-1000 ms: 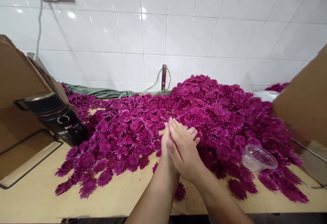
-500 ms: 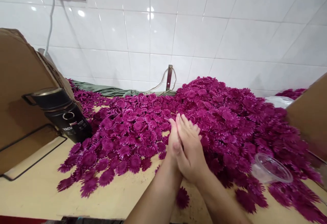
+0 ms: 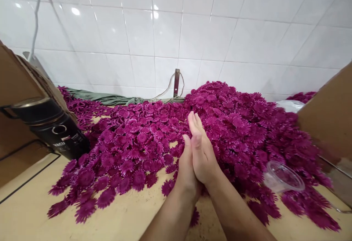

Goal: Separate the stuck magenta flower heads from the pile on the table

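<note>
My left hand (image 3: 185, 165) and my right hand (image 3: 204, 158) are pressed palm to palm above the table, fingers straight and pointing away from me. The right hand's fingers reach further forward than the left's. Whether anything lies between the palms is hidden. Around and beyond them spreads a large heap of magenta artificial flower heads (image 3: 132, 149), low on the left and piled higher on the right (image 3: 236, 123). One flower head (image 3: 194, 217) lies partly covered by my forearms.
On the left, a black vacuum flask (image 3: 59, 131) stands by a cardboard box (image 3: 19, 79). A clear plastic cup (image 3: 284, 176) lies tipped among the flowers at right, near another cardboard piece (image 3: 327, 112). Green cloth (image 3: 101, 97) runs along the tiled wall (image 3: 167, 32).
My palms have slid against each other, the right hand shifting forward over the left. The whole view has turned slightly to the right.
</note>
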The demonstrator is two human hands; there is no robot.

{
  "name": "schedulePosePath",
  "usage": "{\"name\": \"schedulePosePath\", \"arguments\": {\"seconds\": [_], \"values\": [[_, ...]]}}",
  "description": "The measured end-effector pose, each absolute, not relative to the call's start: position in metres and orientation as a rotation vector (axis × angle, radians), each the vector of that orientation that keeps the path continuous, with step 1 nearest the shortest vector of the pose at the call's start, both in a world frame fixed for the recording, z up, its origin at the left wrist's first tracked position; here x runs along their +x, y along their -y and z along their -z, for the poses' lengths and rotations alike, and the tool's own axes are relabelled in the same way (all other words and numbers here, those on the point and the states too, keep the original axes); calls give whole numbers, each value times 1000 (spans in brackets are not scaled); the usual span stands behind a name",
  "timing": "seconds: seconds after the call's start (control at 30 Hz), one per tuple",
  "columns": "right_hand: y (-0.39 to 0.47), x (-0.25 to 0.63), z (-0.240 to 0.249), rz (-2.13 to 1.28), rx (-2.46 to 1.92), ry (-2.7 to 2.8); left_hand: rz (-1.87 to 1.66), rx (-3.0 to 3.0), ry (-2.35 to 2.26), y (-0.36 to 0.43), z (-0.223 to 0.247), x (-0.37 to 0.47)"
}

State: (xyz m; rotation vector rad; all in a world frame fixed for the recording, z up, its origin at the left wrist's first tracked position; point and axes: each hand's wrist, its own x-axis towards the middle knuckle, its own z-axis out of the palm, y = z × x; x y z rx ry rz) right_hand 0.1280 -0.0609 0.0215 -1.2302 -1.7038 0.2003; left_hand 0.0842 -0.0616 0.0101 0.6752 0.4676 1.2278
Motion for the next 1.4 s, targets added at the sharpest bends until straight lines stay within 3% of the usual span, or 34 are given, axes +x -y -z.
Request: {"name": "schedulePosePath", "arguments": {"seconds": [0.37, 0.6, 1.13, 1.4], "values": [[72, 127, -9, -153, -1201, 1794, -1154, 431, -329, 51, -21, 79], [38, 153, -23, -258, -1398, 1494, -1109, 529, -259, 74, -14, 95], [58, 132, 8, -205, -1268, 1740, -1128, 371, -461, 38, -9, 83], [34, 150, -24, -186, -1335, 1662, -1197, 438, -355, 70, -12, 97]]}}
